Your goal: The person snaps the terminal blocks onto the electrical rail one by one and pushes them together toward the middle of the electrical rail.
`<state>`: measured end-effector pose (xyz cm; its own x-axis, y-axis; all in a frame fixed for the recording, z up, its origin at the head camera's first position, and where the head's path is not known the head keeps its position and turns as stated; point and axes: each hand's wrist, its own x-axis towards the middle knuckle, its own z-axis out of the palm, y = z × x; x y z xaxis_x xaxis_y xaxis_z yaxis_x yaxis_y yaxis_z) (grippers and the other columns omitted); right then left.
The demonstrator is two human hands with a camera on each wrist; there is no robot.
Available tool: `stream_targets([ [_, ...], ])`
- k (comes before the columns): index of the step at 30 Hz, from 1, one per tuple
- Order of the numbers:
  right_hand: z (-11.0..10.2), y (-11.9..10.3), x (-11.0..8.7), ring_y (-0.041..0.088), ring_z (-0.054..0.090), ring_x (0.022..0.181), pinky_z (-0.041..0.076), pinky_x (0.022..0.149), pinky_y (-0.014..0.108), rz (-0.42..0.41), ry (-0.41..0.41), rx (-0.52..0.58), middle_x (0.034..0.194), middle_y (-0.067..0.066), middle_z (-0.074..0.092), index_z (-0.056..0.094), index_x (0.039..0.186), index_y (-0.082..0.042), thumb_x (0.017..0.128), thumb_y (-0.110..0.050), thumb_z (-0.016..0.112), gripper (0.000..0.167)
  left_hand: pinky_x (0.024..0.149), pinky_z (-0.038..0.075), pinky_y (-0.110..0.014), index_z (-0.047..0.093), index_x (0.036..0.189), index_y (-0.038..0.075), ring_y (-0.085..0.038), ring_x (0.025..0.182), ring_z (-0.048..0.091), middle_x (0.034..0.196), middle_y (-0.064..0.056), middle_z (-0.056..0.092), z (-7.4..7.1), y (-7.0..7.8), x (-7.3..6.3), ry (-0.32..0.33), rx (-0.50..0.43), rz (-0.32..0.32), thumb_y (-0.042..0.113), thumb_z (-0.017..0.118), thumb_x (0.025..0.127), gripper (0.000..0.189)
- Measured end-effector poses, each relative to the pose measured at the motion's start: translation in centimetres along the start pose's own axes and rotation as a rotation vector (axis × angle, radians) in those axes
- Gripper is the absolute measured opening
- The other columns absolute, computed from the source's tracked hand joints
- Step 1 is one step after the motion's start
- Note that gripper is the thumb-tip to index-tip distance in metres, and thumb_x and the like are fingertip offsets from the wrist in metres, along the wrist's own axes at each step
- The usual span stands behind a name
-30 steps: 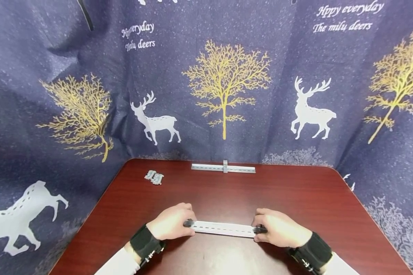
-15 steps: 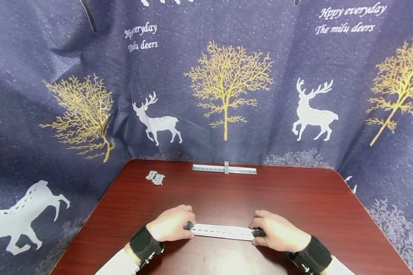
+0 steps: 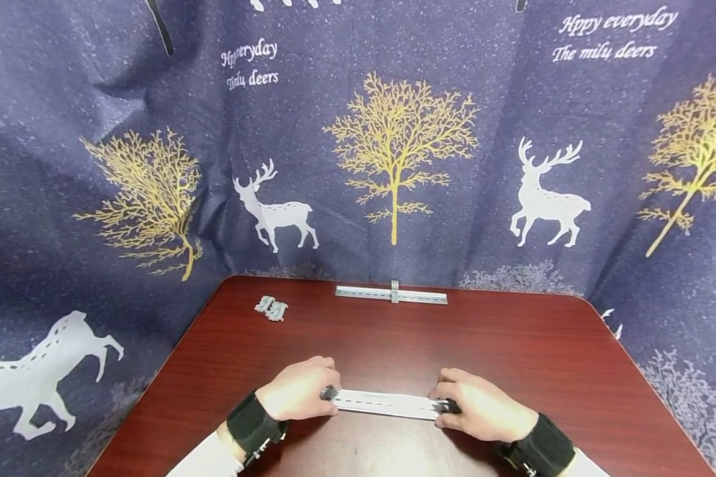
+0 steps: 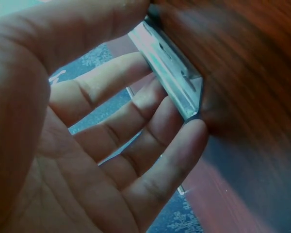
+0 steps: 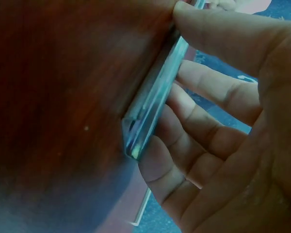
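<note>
A slotted silver DIN rail (image 3: pixel 384 403) lies crosswise low over the near part of the table, held at both ends. My left hand (image 3: pixel 300 389) grips its left end, with thumb and fingers on opposite long edges. In the left wrist view, the fingertips line one edge of the rail (image 4: pixel 172 73). The right end is held by my right hand (image 3: pixel 478 405) in the same manner. In the right wrist view, its fingers (image 5: pixel 196 121) follow the rail's edge (image 5: pixel 155 97). Whether the rail touches the tabletop is hard to tell.
Another slotted rail (image 3: pixel 360 292) lies along the table's back edge, with a small grey block (image 3: pixel 394 291) across its middle. Small grey plastic pieces (image 3: pixel 272 309) sit at the back left. A patterned dark-blue cloth (image 3: pixel 346 218) hangs around the dark-red table (image 3: pixel 370 338).
The rail and my right hand have shifted slightly nearer the front edge, the right hand also a little leftward. Both hands keep their hold. The head view has moved slightly.
</note>
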<state>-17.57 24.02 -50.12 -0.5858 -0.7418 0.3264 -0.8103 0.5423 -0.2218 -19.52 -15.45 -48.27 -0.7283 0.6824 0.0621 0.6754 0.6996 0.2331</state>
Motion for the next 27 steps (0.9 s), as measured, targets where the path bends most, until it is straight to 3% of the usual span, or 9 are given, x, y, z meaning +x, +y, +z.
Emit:
stream_targets([
  [17,0.1,0.2,-0.2,0.000,0.050,0.086,0.045,0.075,0.018,0.010,-0.008,0.054,0.097,-0.014,0.053,0.080,0.110,-0.025,0.087,-0.031,0.096,0.028,0.062,0.045,-0.025,0.078,0.091,0.025,-0.004,0.076,0.049,0.085,0.012,0.054,0.1,0.1,-0.1,-0.028,0.000,0.001,0.035,0.095,0.083,0.021],
  [22,0.1,0.2,-0.1,-0.001,0.049,0.086,0.045,0.076,0.018,0.004,0.000,0.041,0.096,-0.015,0.053,0.081,0.109,-0.025,0.086,-0.031,0.097,0.029,0.061,0.043,-0.024,0.078,0.091,0.026,-0.003,0.075,0.048,0.085,0.011,0.056,-0.2,-0.1,-0.1,-0.019,-0.022,0.011,0.038,0.095,0.083,0.023],
  [27,0.1,0.1,0.0,-0.001,0.049,0.086,0.045,0.075,0.018,-0.011,0.009,0.032,0.096,-0.014,0.053,0.081,0.109,-0.024,0.087,-0.030,0.097,0.028,0.063,0.043,-0.023,0.080,0.101,0.023,-0.002,0.077,0.049,0.088,0.010,0.059,-0.7,-1.0,-0.2,0.011,-0.047,0.017,0.042,0.093,0.086,0.028],
])
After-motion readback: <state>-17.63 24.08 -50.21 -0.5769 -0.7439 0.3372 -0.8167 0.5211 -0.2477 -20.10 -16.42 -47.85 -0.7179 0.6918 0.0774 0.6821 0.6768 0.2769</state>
